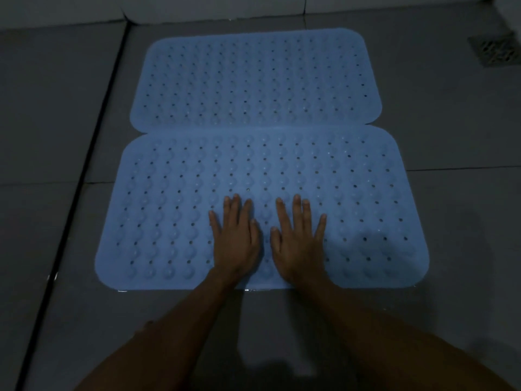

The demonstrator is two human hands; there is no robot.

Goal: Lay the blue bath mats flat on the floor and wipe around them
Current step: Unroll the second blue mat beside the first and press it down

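Observation:
Two blue bath mats with rows of holes and bumps lie flat on the grey tiled floor, one behind the other. The far mat [256, 80] touches the near mat [169, 210] along their long edges. My left hand [235, 238] and my right hand [298, 241] press side by side on the near mat's front middle, palms down, fingers straight and spread. Neither hand holds anything. A thin line of water glints along the near mat's front edge.
A dark groove [84, 165] runs through the floor left of the mats. A metal floor drain [496, 52] sits at the far right. A pale wall base [197, 9] runs behind the far mat. The room is dim.

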